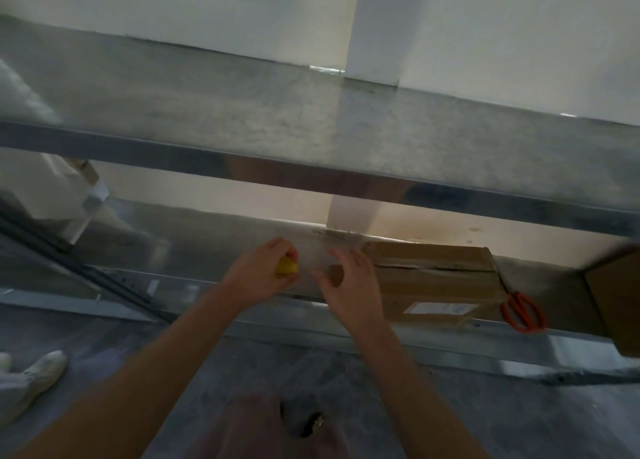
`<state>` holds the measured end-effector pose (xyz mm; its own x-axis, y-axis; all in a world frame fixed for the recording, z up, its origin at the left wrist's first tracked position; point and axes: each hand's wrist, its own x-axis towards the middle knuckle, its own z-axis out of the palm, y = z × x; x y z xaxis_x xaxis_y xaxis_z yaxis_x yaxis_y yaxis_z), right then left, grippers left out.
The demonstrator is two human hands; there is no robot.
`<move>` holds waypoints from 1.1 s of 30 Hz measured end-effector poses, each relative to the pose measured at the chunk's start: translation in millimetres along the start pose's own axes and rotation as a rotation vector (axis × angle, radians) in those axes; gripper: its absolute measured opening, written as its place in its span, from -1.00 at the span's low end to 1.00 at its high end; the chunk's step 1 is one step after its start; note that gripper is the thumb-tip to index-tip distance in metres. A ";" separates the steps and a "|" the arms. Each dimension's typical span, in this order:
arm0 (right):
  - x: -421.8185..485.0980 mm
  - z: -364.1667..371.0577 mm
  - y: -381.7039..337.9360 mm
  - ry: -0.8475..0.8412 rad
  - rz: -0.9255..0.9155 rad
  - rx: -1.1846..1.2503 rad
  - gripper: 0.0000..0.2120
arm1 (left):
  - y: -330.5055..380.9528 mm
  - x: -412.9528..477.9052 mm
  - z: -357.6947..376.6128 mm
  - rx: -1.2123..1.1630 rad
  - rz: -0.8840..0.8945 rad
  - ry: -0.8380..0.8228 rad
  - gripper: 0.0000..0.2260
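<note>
My left hand is curled round a small yellow object at the front of the lower metal shelf. My right hand hovers just to its right with fingers spread and relaxed, holding nothing. A small brown round thing shows between its thumb and fingers; blur hides what it is. A flat cardboard box with a white label lies on the shelf right beside my right hand.
Orange-handled scissors lie to the right of the box. A second cardboard box stands at the far right. An upper metal shelf runs above. Another person's white shoe is on the floor at left.
</note>
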<state>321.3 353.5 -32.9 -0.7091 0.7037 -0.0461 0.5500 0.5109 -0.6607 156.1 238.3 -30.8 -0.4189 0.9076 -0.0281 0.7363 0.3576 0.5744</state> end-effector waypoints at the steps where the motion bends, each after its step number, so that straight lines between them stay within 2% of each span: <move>1: 2.2 4.5 -8.2 -0.106 0.071 0.109 -0.52 | -0.2 -2.5 -1.6 0.005 0.019 0.014 -0.76; 3: 5.9 14.5 -18.9 -0.197 0.161 0.265 -0.64 | -1.0 -7.3 -4.3 0.017 0.051 0.022 -0.75; 6: 12.5 25.8 -26.1 -0.086 0.159 0.236 -0.83 | -8.9 -9.4 -9.7 0.022 0.103 0.003 -0.73; 10: 18.5 34.4 -32.6 0.003 0.141 0.219 -0.92 | -23.7 -8.6 -17.3 -0.186 0.130 -0.079 -0.76; 14: 15.2 57.1 -40.4 0.021 0.104 0.243 -0.92 | -49.0 -6.7 -24.4 -0.178 0.098 -0.116 -0.52; 17: 9.8 77.0 -49.4 0.140 0.079 0.285 -0.92 | -67.3 0.4 -22.5 -0.084 0.128 -0.103 -0.50; 23: 2.6 105.4 -60.2 0.232 0.059 0.239 -0.87 | -94.3 23.4 -23.7 0.029 0.014 -0.097 -0.48; 25: 6.0 108.1 -55.0 0.233 0.109 0.247 -0.92 | -102.2 26.9 -22.1 0.116 0.055 -0.148 -0.50; 28: 15.2 110.1 -39.6 0.134 0.276 0.238 -0.95 | -113.8 20.6 -11.9 0.176 0.135 -0.254 -0.50; 30: 17.1 113.3 -28.7 0.112 0.329 0.213 -0.93 | -121.3 12.8 -2.3 0.161 0.191 -0.309 -0.47; 33: 14.8 117.4 -15.5 0.142 0.391 0.225 -0.94 | -126.3 4.0 11.3 0.285 0.275 -0.370 -0.36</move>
<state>250.5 298.0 -111.3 -0.3919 0.8906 -0.2306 0.6431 0.0859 -0.7610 67.4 199.3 -112.6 -0.0132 0.9747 -0.2233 0.9289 0.0946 0.3581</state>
